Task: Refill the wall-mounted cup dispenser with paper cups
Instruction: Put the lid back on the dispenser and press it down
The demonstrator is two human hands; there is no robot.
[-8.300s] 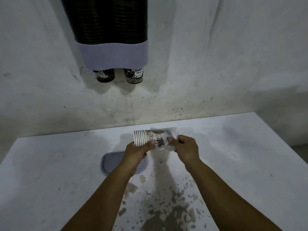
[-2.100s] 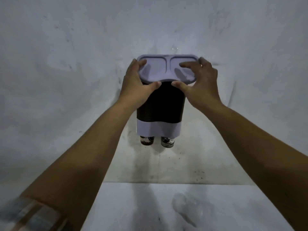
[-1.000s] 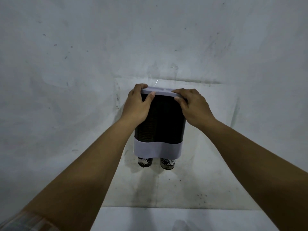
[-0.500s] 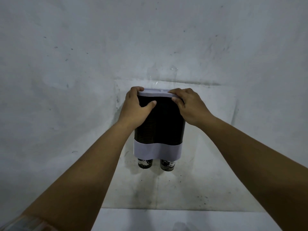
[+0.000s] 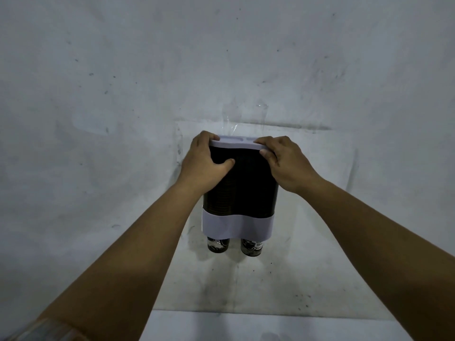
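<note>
The cup dispenser (image 5: 242, 188) hangs on the wall, a dark see-through body with a pale lilac band at its base. Its lilac lid (image 5: 235, 143) lies flat on top. My left hand (image 5: 205, 163) grips the lid's left end, thumb pressed on the dark front. My right hand (image 5: 283, 161) holds the lid's right end, fingers over the edge. Two printed paper cups (image 5: 218, 244) (image 5: 251, 246) poke out below the band. The stacks inside show only as faint dark ridges.
A stained white wall (image 5: 123, 94) fills most of the view. A white table top (image 5: 246, 326) lies along the bottom edge below the dispenser. A scrap of clear film (image 5: 234, 124) sticks to the wall just above the lid.
The lid went from tilted in both hands to lying flat on the dispenser's top. Since half a second ago both hands have stayed at its ends and the view has barely shifted.
</note>
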